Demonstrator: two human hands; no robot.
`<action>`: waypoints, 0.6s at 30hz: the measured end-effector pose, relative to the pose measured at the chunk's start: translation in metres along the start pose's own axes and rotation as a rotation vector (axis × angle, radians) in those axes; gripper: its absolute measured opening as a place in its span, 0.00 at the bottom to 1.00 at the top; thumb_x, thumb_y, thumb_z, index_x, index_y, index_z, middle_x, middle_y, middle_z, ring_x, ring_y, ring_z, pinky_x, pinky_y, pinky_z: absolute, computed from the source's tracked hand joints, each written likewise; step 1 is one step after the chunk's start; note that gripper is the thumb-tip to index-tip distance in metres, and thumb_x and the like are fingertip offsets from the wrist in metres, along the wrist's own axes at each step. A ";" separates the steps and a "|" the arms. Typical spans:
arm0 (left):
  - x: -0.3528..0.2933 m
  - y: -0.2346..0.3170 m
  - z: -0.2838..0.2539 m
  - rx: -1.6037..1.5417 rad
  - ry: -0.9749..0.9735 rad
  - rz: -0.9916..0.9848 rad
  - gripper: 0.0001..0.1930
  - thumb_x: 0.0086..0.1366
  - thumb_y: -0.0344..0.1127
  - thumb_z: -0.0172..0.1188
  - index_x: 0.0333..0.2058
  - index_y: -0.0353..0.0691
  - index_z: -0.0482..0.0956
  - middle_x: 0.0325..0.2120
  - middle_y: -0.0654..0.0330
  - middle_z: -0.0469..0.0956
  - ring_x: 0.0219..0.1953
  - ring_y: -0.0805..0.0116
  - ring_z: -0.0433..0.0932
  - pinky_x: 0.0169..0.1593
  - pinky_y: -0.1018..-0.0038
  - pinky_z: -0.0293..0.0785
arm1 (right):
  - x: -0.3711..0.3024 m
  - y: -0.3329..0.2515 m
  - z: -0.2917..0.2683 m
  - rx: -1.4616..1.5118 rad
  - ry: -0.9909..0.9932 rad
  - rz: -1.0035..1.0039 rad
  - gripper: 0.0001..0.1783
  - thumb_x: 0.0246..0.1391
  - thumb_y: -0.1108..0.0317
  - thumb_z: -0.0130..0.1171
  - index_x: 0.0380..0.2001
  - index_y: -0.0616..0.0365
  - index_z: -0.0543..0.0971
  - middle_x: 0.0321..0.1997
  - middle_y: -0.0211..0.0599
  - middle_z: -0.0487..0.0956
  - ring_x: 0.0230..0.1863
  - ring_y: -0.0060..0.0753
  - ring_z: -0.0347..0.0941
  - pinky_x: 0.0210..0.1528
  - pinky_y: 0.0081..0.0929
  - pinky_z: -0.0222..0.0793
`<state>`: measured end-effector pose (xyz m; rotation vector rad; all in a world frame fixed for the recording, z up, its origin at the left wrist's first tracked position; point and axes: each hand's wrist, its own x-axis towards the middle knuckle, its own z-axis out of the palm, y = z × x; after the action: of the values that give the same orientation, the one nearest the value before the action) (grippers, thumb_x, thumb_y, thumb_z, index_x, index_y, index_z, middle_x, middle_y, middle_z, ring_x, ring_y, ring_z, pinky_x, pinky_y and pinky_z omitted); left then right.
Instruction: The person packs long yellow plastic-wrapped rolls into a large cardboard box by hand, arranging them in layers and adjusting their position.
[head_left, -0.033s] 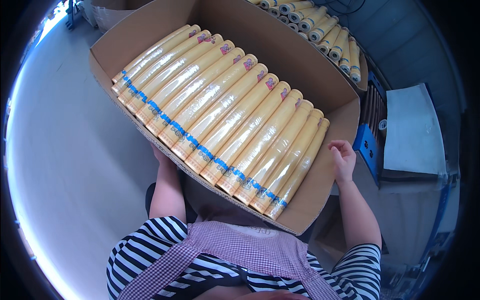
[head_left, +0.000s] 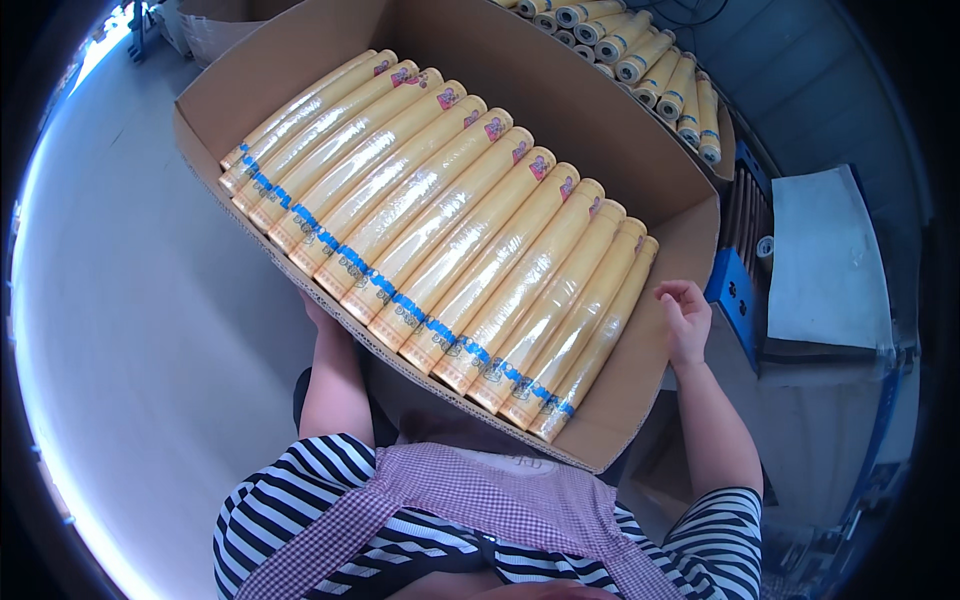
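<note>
A large open cardboard box [head_left: 640,400] lies slantwise in front of me, its left end farther away. Inside, a row of yellow film-wrapped rolls [head_left: 440,235] with blue print and small pink marks lies side by side. My left hand [head_left: 320,312] reaches to the box's near long side; its fingers are hidden under the edge, where it holds the box. At the right short wall, my right hand [head_left: 686,320] has its fingers curled over the rim.
Behind the box, more yellow rolls [head_left: 650,75] are stacked in another carton. To the right are a white sheet [head_left: 830,260] and a blue panel [head_left: 735,295] with dark holes. Grey floor [head_left: 150,330] stretches along the left. Another carton [head_left: 220,35] stands at the far left.
The box's left end has shifted very slightly to the left. Both hands keep almost the same place.
</note>
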<state>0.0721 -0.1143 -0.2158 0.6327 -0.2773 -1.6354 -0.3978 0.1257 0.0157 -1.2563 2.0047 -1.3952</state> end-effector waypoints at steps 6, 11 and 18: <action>-0.008 -0.006 0.020 -0.019 0.019 0.016 0.38 0.79 0.63 0.21 0.74 0.45 0.55 0.71 0.52 0.61 0.70 0.49 0.65 0.70 0.51 0.67 | -0.006 -0.005 0.001 0.007 -0.020 0.019 0.09 0.60 0.75 0.58 0.43 0.63 0.81 0.42 0.34 0.83 0.47 0.25 0.78 0.55 0.22 0.70; -0.015 0.003 0.027 0.002 0.011 -0.020 0.40 0.78 0.66 0.21 0.75 0.46 0.53 0.72 0.53 0.60 0.71 0.49 0.64 0.70 0.51 0.67 | -0.007 0.000 -0.007 -0.013 -0.022 -0.013 0.09 0.60 0.75 0.59 0.43 0.63 0.81 0.41 0.34 0.84 0.46 0.25 0.78 0.54 0.22 0.70; -0.086 -0.055 0.021 -0.078 -0.013 -0.117 0.45 0.73 0.75 0.19 0.76 0.51 0.51 0.74 0.57 0.57 0.72 0.49 0.61 0.71 0.49 0.63 | -0.004 0.001 -0.002 0.005 -0.016 0.004 0.09 0.62 0.74 0.59 0.45 0.63 0.80 0.43 0.34 0.83 0.47 0.24 0.77 0.54 0.23 0.70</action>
<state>0.0191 -0.0247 -0.2068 0.5890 -0.1875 -1.7546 -0.3979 0.1303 0.0146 -1.2571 1.9911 -1.3829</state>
